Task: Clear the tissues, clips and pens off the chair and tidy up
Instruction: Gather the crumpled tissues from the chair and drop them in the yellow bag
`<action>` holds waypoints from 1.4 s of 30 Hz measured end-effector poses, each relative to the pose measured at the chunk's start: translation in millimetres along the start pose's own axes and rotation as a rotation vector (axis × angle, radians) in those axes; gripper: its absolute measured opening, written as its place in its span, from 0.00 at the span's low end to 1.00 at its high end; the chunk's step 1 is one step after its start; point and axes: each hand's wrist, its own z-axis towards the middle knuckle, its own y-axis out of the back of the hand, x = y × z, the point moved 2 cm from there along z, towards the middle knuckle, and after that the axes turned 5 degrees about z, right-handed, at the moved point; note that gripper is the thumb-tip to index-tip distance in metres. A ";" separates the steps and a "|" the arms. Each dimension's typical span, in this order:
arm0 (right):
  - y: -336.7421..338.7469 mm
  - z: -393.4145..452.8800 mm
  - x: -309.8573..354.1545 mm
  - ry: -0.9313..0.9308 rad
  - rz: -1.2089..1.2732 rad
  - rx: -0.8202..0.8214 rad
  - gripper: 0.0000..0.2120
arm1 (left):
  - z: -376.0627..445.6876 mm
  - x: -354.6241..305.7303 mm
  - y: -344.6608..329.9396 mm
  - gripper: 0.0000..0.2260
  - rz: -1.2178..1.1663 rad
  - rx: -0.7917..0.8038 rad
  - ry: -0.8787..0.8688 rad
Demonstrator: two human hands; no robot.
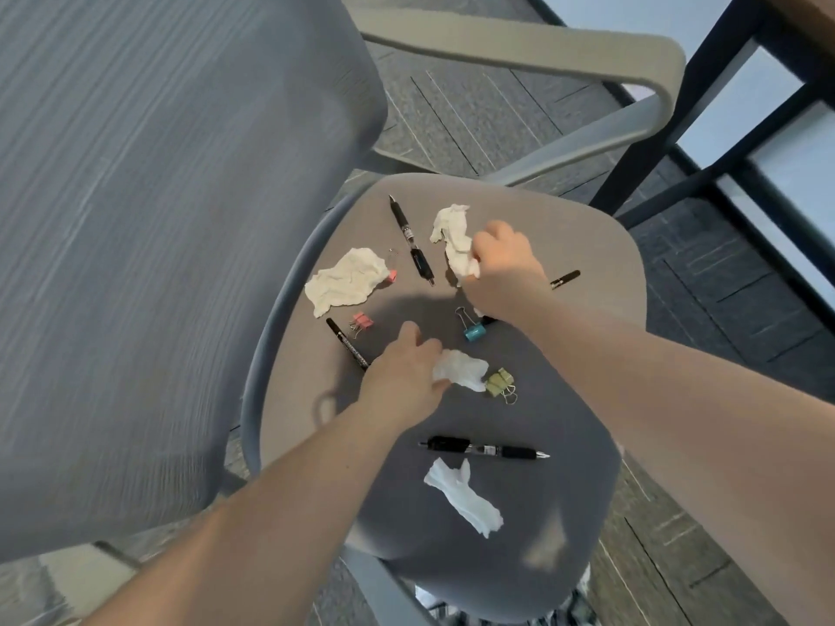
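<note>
Tissues, clips and pens lie scattered on the grey chair seat (565, 512), beside the blurred backrest (158, 219) at the left. Leftmost is a flat crumpled tissue (345, 281) with a pink clip (392, 276) half hidden under its edge. Next come a black marker (348, 343), its lower end covered by the left hand (402, 377), and a second pink clip (361, 321). The left hand pinches a small tissue (465, 369) just beside an olive clip (499, 384). A capped pen (411, 239) lies farther back; another pen (485, 449) and a loose tissue (465, 497) lie nearer. The right hand (501, 268) is clenched on a fourth tissue (454, 234), above a blue clip (472, 329). A dark pen-like piece (565, 279) pokes out behind that wrist, possibly a fourth pen. In all: four tissues, four clips.
</note>
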 end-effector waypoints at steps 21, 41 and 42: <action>-13.7 -15.5 3.5 -0.029 0.044 0.003 0.17 | 40.9 70.3 56.2 0.37 -0.253 -0.131 0.327; 13.0 -12.0 6.1 -0.013 -0.033 -0.116 0.08 | 43.0 67.3 80.4 0.08 -0.151 -0.289 0.267; 15.4 -16.7 6.9 -0.024 -0.045 -0.088 0.07 | 38.8 64.5 83.0 0.09 -0.141 -0.273 0.267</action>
